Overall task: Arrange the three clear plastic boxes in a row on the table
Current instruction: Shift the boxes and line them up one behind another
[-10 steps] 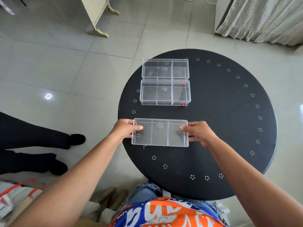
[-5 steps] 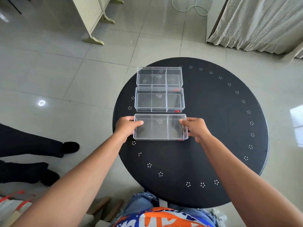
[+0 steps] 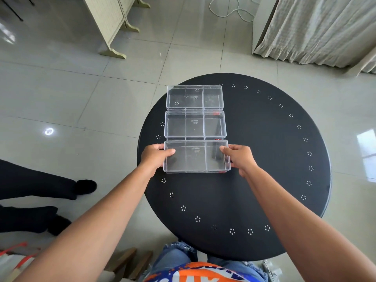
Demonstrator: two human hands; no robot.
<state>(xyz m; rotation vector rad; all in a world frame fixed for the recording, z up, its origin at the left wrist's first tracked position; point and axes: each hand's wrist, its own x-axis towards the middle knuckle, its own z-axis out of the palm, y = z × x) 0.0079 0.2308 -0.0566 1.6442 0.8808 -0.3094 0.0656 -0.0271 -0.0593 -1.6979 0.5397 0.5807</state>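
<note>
Three clear plastic boxes, each split into three compartments, lie one behind another on the left part of a round black table (image 3: pixel 264 159). The far box (image 3: pixel 195 97) and the middle box (image 3: pixel 195 125) sit close together. The near box (image 3: pixel 196 156) rests right against the middle one. My left hand (image 3: pixel 155 155) grips its left end, thumb over the rim. My right hand (image 3: pixel 239 157) grips its right end the same way.
A person's dark trouser legs and shoes (image 3: pixel 61 188) stand on the tiled floor to the left. A cream furniture leg (image 3: pixel 114 51) and a white cable (image 3: pixel 234 11) lie beyond the table, a curtain (image 3: pixel 317 31) at the back right.
Both hands have pushed the near box away from me until it meets the middle box. The gap between them has closed.
</note>
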